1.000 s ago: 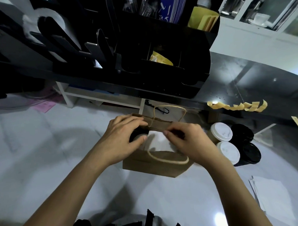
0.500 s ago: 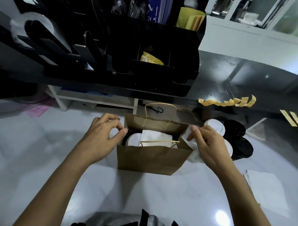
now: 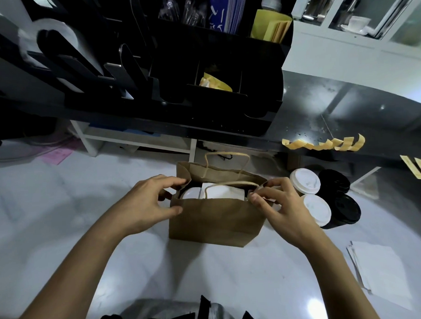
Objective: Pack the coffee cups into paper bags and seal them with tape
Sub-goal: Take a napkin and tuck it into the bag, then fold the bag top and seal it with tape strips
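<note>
A brown paper bag (image 3: 214, 221) with twine handles stands upright on the white table (image 3: 51, 212), its mouth spread wide. Inside I see a white cup lid (image 3: 190, 193) and a folded white napkin (image 3: 223, 193). My left hand (image 3: 146, 207) grips the bag's left top edge, thumb on the front wall, fingers curled over the rim. My right hand (image 3: 276, 204) pinches the bag's right top edge. Right of the bag stand two white-lidded cups (image 3: 304, 181) and two black-lidded cups (image 3: 345, 208). Yellow tape strips (image 3: 323, 144) hang from the dark counter edge.
A black organiser (image 3: 213, 75) with lids, straws and sleeves sits on the dark counter behind the bag. More tape strips (image 3: 417, 167) hang at the far right. A stack of white napkins (image 3: 380, 275) lies on the table at the lower right.
My hands came off the top of the bag, moved apart to its sides, then took hold of the left and right top edges.
</note>
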### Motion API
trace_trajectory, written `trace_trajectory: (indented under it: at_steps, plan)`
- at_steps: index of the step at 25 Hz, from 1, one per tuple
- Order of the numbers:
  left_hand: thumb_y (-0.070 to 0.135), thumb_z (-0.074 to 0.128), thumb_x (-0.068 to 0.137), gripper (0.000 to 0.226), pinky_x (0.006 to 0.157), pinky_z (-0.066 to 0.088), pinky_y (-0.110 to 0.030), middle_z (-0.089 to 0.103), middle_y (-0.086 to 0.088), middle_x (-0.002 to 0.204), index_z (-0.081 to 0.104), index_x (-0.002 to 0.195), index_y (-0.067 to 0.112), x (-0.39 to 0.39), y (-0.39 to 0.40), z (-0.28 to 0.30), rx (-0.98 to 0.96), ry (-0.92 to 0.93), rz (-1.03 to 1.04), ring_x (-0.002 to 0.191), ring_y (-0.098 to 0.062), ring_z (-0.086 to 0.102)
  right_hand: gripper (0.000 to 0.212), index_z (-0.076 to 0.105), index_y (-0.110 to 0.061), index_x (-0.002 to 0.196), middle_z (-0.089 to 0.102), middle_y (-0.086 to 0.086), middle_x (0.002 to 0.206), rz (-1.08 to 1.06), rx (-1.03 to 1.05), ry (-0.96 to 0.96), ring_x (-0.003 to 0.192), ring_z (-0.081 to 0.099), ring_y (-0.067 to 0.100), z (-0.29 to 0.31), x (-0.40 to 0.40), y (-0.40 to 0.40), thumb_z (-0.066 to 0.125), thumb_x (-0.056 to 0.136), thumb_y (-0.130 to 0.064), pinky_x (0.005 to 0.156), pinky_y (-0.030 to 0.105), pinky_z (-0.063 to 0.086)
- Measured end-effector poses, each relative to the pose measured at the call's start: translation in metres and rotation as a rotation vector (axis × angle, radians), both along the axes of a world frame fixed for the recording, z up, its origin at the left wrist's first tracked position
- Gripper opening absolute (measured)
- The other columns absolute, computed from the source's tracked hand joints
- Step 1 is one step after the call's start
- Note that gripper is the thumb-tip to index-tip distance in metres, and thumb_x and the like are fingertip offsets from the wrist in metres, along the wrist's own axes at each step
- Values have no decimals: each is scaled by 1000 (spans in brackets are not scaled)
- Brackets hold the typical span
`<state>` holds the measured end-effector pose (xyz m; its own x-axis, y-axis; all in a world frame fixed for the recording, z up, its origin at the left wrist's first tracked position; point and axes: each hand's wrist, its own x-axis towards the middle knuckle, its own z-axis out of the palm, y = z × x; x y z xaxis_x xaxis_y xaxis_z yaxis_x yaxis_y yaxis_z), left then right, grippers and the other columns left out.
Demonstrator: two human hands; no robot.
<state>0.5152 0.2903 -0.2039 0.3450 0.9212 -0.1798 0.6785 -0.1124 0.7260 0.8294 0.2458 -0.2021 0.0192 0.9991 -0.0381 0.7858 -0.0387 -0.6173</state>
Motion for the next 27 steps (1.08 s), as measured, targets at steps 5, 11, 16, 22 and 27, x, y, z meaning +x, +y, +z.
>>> trace_trajectory:
  at_steps: [5,11,16,22,27]
  plan:
    - [13,69,92,57,89,46,-24,62,18,119,51,134,47,6,0,-6,-1,-69,56,110,-1,55,51,70,-45,102,33,-22,136,55,-33,-23,122,44,6,-2,4,-2,52,76,-84,97,38,51]
    - [18,72,90,35,90,47,-29,66,23,104,58,113,41,8,-1,-7,53,-99,105,106,2,59,17,68,-46,105,45,-23,128,129,48,-26,121,50,5,-6,12,-1,71,91,-37,101,40,50]
    - [25,73,89,82,85,45,-22,68,19,100,22,148,50,18,-1,-8,25,-197,155,99,-2,62,11,74,-36,102,54,-23,117,89,128,-45,113,52,2,-9,15,0,73,91,-31,96,34,49]
    - [35,74,86,30,86,53,-33,55,17,110,59,111,45,14,9,-17,143,-151,120,101,-3,57,13,66,-36,92,58,-22,106,66,140,-4,104,58,6,-9,18,0,75,90,-27,90,39,52]
    - [30,69,91,18,99,46,-32,51,31,130,57,102,39,16,12,-28,176,-147,62,119,1,49,20,60,-31,94,65,-20,96,17,162,87,99,62,7,-10,16,1,76,89,-20,90,37,51]
